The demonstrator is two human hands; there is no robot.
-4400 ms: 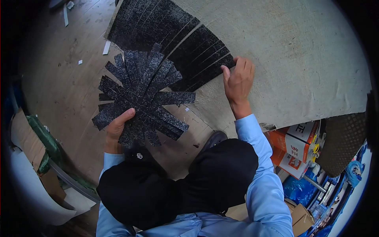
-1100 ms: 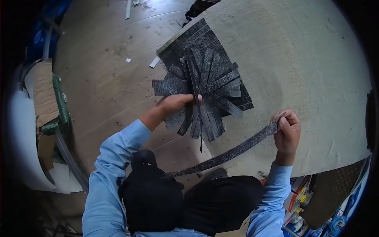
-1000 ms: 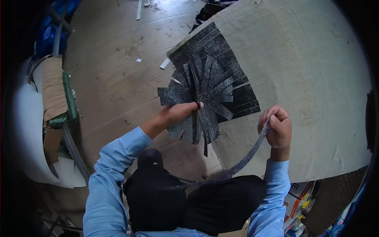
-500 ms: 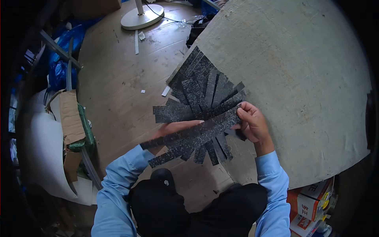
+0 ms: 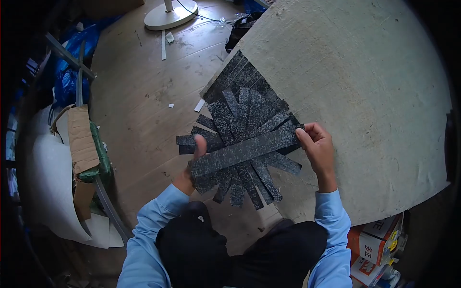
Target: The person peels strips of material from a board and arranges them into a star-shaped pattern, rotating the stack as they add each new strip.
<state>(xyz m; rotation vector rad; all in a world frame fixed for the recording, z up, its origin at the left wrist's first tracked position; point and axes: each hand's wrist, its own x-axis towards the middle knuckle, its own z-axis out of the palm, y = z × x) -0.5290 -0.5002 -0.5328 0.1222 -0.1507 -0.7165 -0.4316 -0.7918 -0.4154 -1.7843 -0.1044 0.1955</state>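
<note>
Thumb and fingers of my right hand (image 5: 317, 146) pinch the right end of a long dark speckled strip (image 5: 245, 150). It slants down to the left across a fanned heap of similar strips (image 5: 237, 113). My left hand (image 5: 189, 175) is at the strip's other end, its thumb stretched up and apart from the strip. The left fingers are hidden under the strips. Behind the heap, several dark strips (image 5: 240, 72) lie side by side along the edge of a large pale board (image 5: 355, 96).
A white round stand base (image 5: 170, 18) is on the wooden floor (image 5: 139, 96) at the back. At left are cardboard (image 5: 81, 139), blue plastic (image 5: 69, 81) and metal rails (image 5: 65, 53). A printed carton (image 5: 370, 249) sits at lower right. Small white scraps (image 5: 199, 105) dot the floor.
The long strip has shifted right and now lies across the heap. My left thumb has lifted into view, and my right hand has moved slightly right. The heap's strips lie at different angles.
</note>
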